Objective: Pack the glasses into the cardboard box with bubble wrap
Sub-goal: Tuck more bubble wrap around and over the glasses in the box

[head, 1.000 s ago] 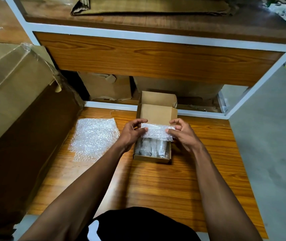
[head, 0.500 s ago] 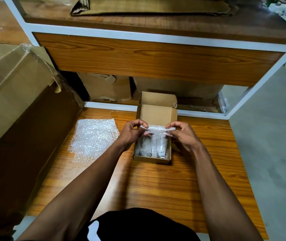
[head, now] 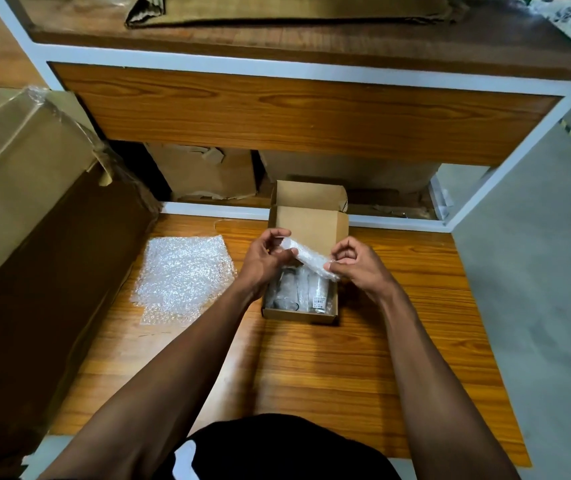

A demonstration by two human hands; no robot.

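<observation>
Item: small cardboard box (head: pixel 299 315), lid flap up at the far side, on the wooden table (head: pixel 312 368). Contents: glasses (head: pixel 298 292) lying inside, already in place, one showing a white label. In hand: a folded strip of bubble wrap (head: pixel 308 259) held over the box, your left hand (head: pixel 263 261) pinching its left end, your right hand (head: pixel 360 268) pinching its right end. Spare bubble wrap sheets (head: pixel 183 275) lie flat to the left. Step, by judgement: cushioning the top. Next: lower the strip evenly onto the glasses, then close the flap.
</observation>
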